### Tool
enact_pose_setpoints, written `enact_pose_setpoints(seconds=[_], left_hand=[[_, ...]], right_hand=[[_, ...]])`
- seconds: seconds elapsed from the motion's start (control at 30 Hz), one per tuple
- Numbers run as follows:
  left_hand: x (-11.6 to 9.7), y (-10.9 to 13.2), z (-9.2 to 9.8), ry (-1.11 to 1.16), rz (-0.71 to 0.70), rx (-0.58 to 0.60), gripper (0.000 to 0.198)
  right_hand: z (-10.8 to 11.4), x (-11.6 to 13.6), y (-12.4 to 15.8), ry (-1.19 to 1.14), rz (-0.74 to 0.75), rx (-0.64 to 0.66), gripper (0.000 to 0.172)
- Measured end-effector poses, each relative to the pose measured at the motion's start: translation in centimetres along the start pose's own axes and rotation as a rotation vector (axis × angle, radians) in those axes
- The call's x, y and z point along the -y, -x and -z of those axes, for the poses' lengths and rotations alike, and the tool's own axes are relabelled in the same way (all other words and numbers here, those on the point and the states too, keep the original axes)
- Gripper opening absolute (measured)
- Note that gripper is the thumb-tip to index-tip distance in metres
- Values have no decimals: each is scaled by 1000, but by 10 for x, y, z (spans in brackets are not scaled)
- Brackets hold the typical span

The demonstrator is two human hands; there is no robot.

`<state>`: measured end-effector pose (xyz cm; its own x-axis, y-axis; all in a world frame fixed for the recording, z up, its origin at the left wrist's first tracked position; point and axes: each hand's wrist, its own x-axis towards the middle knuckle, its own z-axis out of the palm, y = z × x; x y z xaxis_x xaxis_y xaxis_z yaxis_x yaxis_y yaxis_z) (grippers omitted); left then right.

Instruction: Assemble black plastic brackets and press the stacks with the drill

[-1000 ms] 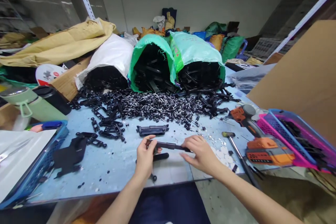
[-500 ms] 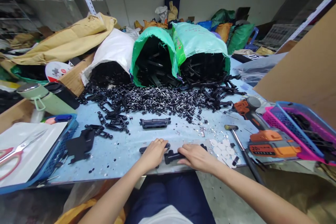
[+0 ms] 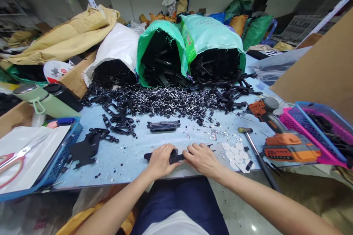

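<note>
Here the left hand (image 3: 161,161) has thumb and fingers closed around one end of a black plastic part (image 3: 178,158), the right hand (image 3: 202,159) gripping farther along, all low over the counter (image 3: 149,141). Just beyond lies a black bracket (image 3: 163,126); to the right, white discs (image 3: 234,153), a hammer (image 3: 257,156), a cordless drill (image 3: 289,148); behind, heaped black-headed screws (image 3: 171,101) before open sacks (image 3: 212,33).
</note>
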<state>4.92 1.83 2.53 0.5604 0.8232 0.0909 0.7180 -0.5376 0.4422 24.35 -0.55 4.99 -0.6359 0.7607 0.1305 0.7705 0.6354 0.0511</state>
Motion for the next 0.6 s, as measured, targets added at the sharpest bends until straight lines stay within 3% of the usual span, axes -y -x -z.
enact_pose_setpoints(seconds=[0.17,0.27,0.33,0.4,0.47,0.6], left_hand=[[-2,4,-4,9,-10,16,45],[8,-14,7,60,-53,-12,50],[25,-41,21,73,52,-129,37],[49,-74,36,27,347,-275,26],[73,-105,46,-10,521,-266,20],[103,-136,47,22,621,-257,17]], right_hand=[[-3,-8,0,-18,38,6,21],[-16,-17,5,-49,-6,-4,27],[-25,-23,10,-77,-55,-7,29],[-31,-27,16,-115,-87,4,30],[-33,-28,22,-160,-104,19,29],[-32,-33,21,-237,-155,-4,29]])
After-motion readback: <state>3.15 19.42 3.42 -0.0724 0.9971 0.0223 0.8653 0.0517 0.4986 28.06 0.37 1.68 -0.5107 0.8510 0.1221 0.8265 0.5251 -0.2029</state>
